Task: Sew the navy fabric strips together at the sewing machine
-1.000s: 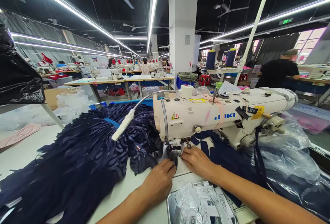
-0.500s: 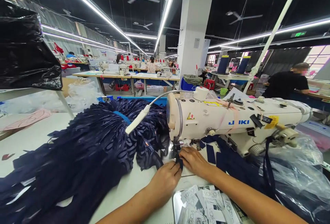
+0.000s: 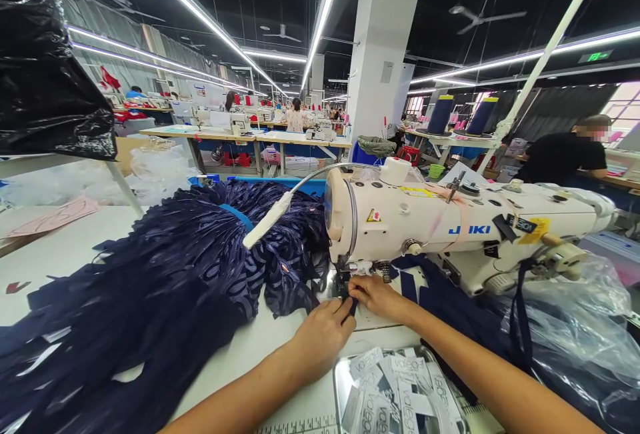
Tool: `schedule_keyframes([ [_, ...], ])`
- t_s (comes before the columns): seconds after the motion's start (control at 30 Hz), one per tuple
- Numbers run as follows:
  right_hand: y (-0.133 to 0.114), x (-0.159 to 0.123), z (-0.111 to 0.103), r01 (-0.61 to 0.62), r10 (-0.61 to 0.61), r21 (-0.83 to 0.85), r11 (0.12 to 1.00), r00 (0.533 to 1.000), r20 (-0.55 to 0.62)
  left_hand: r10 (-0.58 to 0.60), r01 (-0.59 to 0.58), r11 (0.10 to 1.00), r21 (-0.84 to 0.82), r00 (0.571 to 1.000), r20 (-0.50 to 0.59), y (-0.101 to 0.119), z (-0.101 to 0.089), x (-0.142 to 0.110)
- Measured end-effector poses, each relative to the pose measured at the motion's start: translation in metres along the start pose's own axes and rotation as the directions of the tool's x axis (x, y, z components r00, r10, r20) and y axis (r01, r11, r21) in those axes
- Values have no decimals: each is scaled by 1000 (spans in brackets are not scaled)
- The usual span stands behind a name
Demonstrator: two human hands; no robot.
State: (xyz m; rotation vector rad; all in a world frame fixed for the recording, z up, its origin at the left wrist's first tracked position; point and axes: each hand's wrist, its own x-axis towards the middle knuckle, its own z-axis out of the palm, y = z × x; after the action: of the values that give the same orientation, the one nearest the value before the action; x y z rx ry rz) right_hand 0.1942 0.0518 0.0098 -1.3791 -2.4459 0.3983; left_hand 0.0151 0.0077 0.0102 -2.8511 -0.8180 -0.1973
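Observation:
Below the needle area of a white sewing machine (image 3: 380, 221), my two hands meet at a small piece of navy fabric (image 3: 355, 307). My left hand (image 3: 323, 337) has its fingers closed on the near end of the fabric, just in front of the presser foot (image 3: 342, 283). From the other side, my right hand (image 3: 377, 297) pinches the same piece close to the foot, thumb and fingers together. Much of the fabric is hidden under the fingers. A large tied bundle of navy fabric pieces (image 3: 200, 267) lies left of the machine.
A metal tray (image 3: 339, 391) of printed white labels (image 3: 395, 381) sits near my right forearm. Navy fabric (image 3: 440, 291) and clear plastic (image 3: 580, 314) lie on the right. A white lamp (image 3: 267, 222) on a bendable neck overhangs the bundle. A person (image 3: 560, 151) sits far right.
The view has swung left, so the machine appears further right. Both hands stay at the presser foot; my right fingers have drawn in onto the navy fabric beside my left ones.

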Motion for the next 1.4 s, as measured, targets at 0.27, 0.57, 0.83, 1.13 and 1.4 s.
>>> schedule_keyframes([
  [0.27, -3, -4, 2, 19, -23, -93, 995, 999, -41, -47, 50, 996, -71, 998, 43, -3, -3, 4],
  [0.57, 2, -25, 4, 400, -474, -385, 832, 873, -117, -13, 1, 996, -93, 992, -124, -4, 10, 0],
  [0.83, 18, -15, 3, 398, -480, -487, 777, 876, -50, -66, 59, 996, -67, 993, -102, -6, 4, 9],
  [1.13, 24, -10, 1, 435, -506, -400, 807, 858, -89, -74, 71, 996, -47, 995, -70, -8, 5, 14],
  [1.4, 25, -10, 2, 394, -462, -409, 823, 884, -79, -82, 80, 996, -27, 993, -86, -10, 7, 17],
])
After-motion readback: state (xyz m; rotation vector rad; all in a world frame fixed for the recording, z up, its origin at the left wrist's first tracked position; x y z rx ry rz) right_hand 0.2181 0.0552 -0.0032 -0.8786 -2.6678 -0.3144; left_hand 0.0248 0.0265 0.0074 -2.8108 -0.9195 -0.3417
